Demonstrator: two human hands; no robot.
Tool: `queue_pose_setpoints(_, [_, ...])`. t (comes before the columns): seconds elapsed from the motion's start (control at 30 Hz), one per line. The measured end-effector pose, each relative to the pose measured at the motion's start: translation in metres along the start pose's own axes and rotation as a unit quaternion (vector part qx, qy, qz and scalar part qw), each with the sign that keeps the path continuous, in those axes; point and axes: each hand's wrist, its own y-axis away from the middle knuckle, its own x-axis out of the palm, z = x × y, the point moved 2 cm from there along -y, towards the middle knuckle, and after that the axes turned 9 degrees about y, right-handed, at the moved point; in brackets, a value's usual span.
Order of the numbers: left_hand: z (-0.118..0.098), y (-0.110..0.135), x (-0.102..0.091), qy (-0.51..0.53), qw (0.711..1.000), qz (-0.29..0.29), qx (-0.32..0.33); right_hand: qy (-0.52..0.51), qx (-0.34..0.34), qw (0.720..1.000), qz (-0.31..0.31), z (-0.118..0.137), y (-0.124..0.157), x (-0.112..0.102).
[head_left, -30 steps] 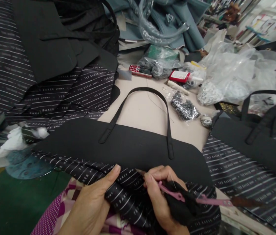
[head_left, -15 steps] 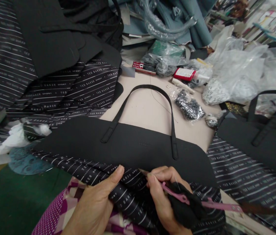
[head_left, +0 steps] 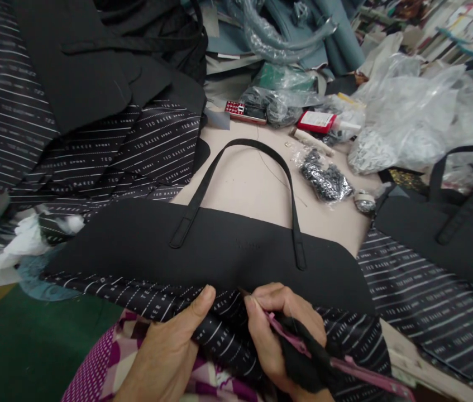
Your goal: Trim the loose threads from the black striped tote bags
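While the left hand (head_left: pixel 165 357) pinches the striped cloth (head_left: pixel 219 335), the right hand (head_left: pixel 280 307), fingers (head_left: pixel 257 318) wrapped around a pink tool (head_left: pixel 281 331), has slid a bit closer, working along the bag's (head_left: pixel 219 251) edge.

"TED BAKER SPORT" repeats in white rows on striped fabric pile (head_left: pixel 165 139) left of black bag (head_left: pixel 219 251), on striped lining (head_left: pixel 219 335) below it, and on striped panel (head_left: pixel 429 301) to its right. Red label (head_left: pixel 315 120) behind it is unreadable.

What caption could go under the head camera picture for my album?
Left hand holds striped lining; right hand holds a pink tool by a black bag.
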Motion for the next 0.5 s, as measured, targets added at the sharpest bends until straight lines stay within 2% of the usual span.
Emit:
queue_pose_setpoints(0.13, [-0.0022, 0.0029, 0.0044, 0.032, 0.999, -0.010, -0.020, -0.082, 0.121, 0.989, 0.007, -0.0038, 0.0061, -0.0060])
queue_pose_setpoints(0.2, [-0.0029, 0.0036, 0.0055, 0.033, 0.999, -0.011, -0.026, -0.099, 0.154, 0.983, 0.002, -0.0039, 0.0082, -0.0092])
queue_pose_setpoints(0.37, [-0.0009, -0.0014, 0.0002, 0.029, 0.999, -0.005, -0.033, -0.033, 0.138, 0.990, -0.003, -0.0003, 0.0069, -0.0099])
queue_pose_setpoints(0.5, [0.0016, -0.0054, -0.0037, 0.031, 0.999, -0.006, -0.026, -0.020, 0.131, 0.991, -0.003, 0.0003, 0.0076, -0.0068])
